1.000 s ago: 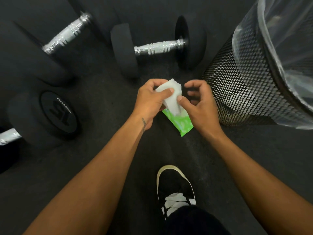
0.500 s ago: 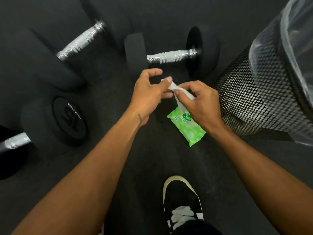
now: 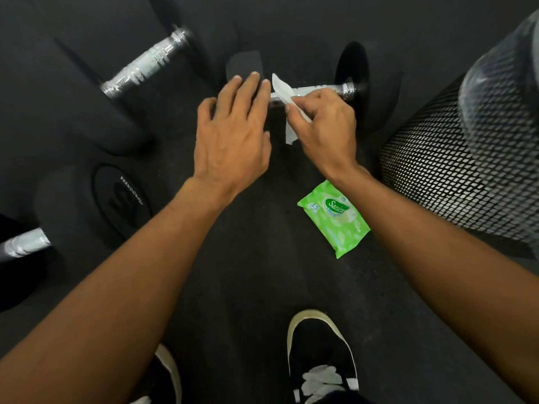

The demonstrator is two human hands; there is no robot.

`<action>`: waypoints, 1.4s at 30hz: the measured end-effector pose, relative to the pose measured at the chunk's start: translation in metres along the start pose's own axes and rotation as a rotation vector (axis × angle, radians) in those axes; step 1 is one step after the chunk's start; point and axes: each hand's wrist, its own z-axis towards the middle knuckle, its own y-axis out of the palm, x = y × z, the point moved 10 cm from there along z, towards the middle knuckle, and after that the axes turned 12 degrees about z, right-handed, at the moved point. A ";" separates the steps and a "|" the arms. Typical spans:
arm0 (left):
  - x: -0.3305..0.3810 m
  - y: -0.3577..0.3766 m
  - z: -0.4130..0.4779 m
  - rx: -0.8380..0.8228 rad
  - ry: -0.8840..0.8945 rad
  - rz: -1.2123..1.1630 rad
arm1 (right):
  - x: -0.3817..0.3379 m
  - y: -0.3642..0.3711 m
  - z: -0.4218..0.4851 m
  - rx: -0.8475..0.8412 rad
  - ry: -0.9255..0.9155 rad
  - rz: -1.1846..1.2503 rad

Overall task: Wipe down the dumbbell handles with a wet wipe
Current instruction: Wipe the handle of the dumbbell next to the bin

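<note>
A black dumbbell lies on the dark floor ahead, its chrome handle (image 3: 344, 90) partly hidden by my hands. My right hand (image 3: 323, 123) pinches a white wet wipe (image 3: 284, 93) just over that handle. My left hand (image 3: 233, 132) lies flat with straight fingers over the dumbbell's left head (image 3: 243, 64). The green wipe pack (image 3: 335, 218) rests on the floor under my right wrist. A second dumbbell's chrome handle (image 3: 145, 64) lies at upper left. At the left edge a third dumbbell shows its handle (image 3: 23, 246) and round head (image 3: 116, 199).
A black mesh bin (image 3: 455, 170) with a clear plastic liner stands close on the right. My two black shoes (image 3: 320, 360) are on the floor at the bottom. Dark rubber flooring runs between the dumbbells and my feet.
Both hands moved forward from the pack to the dumbbell. My left hand let go of the wipe and opened flat; my right hand kept the wipe. The pack stays on the floor.
</note>
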 end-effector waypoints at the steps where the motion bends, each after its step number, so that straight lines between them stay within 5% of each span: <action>1: -0.001 0.002 0.000 0.003 0.000 0.015 | 0.002 0.005 0.001 -0.012 -0.006 -0.012; 16: -0.005 0.014 0.000 0.062 -0.027 0.008 | 0.003 0.072 -0.011 -0.381 -0.184 -0.213; 42: 0.001 0.014 -0.004 0.054 -0.059 0.004 | -0.004 0.062 0.036 -0.401 -0.156 -0.238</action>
